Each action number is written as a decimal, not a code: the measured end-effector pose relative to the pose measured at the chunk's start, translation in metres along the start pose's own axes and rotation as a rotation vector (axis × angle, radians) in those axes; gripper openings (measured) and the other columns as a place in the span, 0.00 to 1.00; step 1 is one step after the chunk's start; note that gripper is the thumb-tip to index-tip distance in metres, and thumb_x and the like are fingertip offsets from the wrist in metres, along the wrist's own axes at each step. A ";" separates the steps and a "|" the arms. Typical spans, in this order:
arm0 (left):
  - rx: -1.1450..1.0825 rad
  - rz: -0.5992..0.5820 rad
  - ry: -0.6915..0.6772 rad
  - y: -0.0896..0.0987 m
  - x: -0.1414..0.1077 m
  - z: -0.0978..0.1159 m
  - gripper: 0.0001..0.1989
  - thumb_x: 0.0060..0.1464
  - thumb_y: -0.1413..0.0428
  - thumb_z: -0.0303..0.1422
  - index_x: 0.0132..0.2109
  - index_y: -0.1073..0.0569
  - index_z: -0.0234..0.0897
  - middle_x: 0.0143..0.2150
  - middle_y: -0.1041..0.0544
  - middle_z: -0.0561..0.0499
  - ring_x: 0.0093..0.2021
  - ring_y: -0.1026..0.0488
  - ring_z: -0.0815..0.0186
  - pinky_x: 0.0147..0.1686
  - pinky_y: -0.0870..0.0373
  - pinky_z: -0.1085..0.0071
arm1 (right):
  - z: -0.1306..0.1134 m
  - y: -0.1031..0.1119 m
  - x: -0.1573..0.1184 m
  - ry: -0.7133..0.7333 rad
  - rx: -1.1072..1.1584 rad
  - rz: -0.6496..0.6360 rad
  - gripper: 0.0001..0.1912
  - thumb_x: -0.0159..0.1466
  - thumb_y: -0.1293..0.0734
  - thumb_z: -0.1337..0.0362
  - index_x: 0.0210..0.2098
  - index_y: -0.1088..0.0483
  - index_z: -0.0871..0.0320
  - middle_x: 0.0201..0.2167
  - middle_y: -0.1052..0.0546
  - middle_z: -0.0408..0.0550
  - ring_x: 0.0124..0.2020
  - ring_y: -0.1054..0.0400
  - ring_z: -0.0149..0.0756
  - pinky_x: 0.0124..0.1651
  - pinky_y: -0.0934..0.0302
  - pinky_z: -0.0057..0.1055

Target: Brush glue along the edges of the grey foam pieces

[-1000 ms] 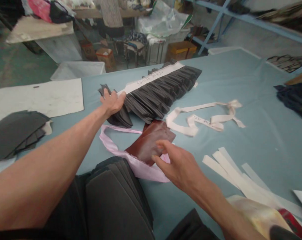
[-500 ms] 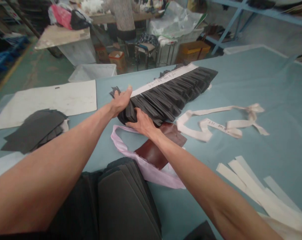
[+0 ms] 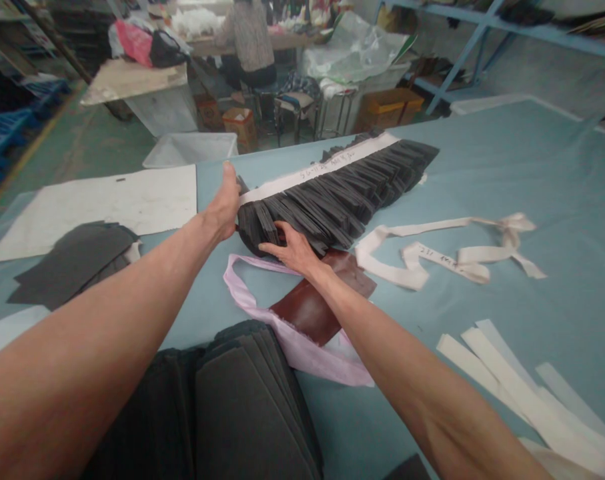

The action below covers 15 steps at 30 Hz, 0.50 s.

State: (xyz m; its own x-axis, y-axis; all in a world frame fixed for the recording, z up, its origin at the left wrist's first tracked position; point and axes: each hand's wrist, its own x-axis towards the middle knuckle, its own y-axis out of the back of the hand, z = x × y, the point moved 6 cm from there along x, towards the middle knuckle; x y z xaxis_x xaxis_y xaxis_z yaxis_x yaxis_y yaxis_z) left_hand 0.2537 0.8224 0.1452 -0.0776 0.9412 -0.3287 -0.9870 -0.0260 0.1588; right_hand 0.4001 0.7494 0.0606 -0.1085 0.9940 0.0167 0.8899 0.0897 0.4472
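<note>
Bundle of dark pieces (image 3: 332, 207) at 12 o'clock, its 9-o'clock end met by the left hand (image 3: 225, 203) (grip indeterminable) and right hand (image 3: 296, 250) (thumb and forefinger parted), where uneven pressure could splay pieces beneath the white band (image 3: 325, 165).

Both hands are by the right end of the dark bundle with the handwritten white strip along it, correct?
Wrong end: the head view shows the left hand and right hand by the left end of the dark bundle with the handwritten white strip along it.

dark grey pieces (image 3: 302, 210), pink strip (image 3: 242, 297), brown patch (image 3: 307, 310)
</note>
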 end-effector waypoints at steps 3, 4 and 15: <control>-0.065 0.013 0.013 0.001 0.002 -0.004 0.44 0.68 0.64 0.66 0.65 0.28 0.36 0.54 0.22 0.37 0.68 0.30 0.42 0.61 0.26 0.46 | -0.001 0.003 -0.001 -0.021 0.003 0.004 0.36 0.68 0.25 0.52 0.69 0.34 0.59 0.61 0.20 0.55 0.61 0.24 0.40 0.65 0.33 0.36; -0.083 0.007 0.008 0.001 0.002 -0.005 0.43 0.68 0.64 0.66 0.65 0.28 0.36 0.54 0.21 0.38 0.68 0.29 0.42 0.61 0.26 0.45 | -0.003 0.004 -0.002 -0.026 -0.007 0.012 0.34 0.69 0.26 0.52 0.68 0.34 0.59 0.61 0.20 0.55 0.61 0.23 0.39 0.65 0.33 0.35; -0.297 0.023 -0.017 -0.006 0.005 -0.012 0.38 0.72 0.64 0.60 0.58 0.27 0.32 0.51 0.19 0.39 0.56 0.20 0.49 0.57 0.20 0.51 | -0.023 0.009 -0.007 -0.216 -0.213 0.138 0.26 0.69 0.34 0.60 0.65 0.30 0.58 0.49 0.16 0.56 0.55 0.21 0.50 0.64 0.31 0.44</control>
State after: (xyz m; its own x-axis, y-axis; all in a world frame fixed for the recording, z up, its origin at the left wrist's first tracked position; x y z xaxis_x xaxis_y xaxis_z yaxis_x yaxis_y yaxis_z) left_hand 0.2574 0.8231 0.1311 -0.1002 0.9448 -0.3118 -0.9832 -0.1421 -0.1144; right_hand 0.3989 0.7420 0.0852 0.1232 0.9884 -0.0893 0.7743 -0.0395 0.6316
